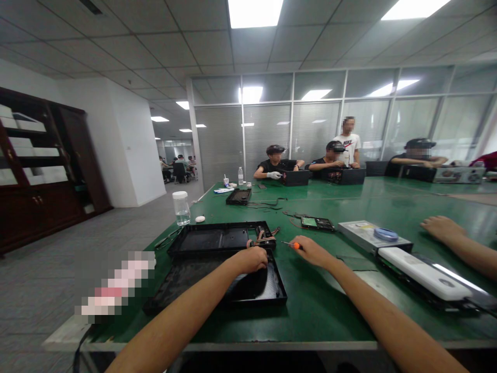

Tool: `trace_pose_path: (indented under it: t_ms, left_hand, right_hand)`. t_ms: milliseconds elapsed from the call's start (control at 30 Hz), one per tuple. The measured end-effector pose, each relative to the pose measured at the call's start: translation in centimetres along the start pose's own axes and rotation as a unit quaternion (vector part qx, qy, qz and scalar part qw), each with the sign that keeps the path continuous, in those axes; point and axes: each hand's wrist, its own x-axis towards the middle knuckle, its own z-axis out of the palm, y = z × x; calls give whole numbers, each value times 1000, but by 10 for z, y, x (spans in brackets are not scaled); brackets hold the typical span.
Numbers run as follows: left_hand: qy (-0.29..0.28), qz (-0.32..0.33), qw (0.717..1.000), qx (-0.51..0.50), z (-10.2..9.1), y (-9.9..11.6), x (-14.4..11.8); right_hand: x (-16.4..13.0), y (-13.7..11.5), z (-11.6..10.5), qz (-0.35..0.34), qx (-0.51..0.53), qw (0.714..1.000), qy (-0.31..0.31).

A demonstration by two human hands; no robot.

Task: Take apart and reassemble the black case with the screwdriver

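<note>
My left hand (253, 259) is closed, its fingers curled down over the opened black case. Anything between those fingertips is hidden. The case lies in two shallow halves, a back half (202, 239) and a front half (178, 280). A bundle of reddish-brown and grey cables (264, 240) sits at the back half's right end, just beyond my left hand. To the right of the case, my right hand (313, 253) is closed around a small screwdriver (296, 245) with an orange handle. Its thin shaft points left toward the cables.
Behind my right hand lies a circuit board (317, 224). A grey metal box (368, 235) carries a roll of tape (385, 234), with a long white device (425, 272) nearby. Another person's hand (442, 228) rests at right. A clear jar (181, 208) stands back left. Several people work across the table.
</note>
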Motion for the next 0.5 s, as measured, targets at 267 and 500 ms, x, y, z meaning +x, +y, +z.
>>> trace_pose_path:
  t_ms: [267, 500]
  left_hand:
    - [105, -57, 991, 56, -2, 4, 4]
    - [96, -91, 989, 72, 12, 1, 12]
  right_hand:
    - [1, 0, 1, 3, 17, 1000, 9]
    - [1, -4, 0, 17, 16, 1000, 19]
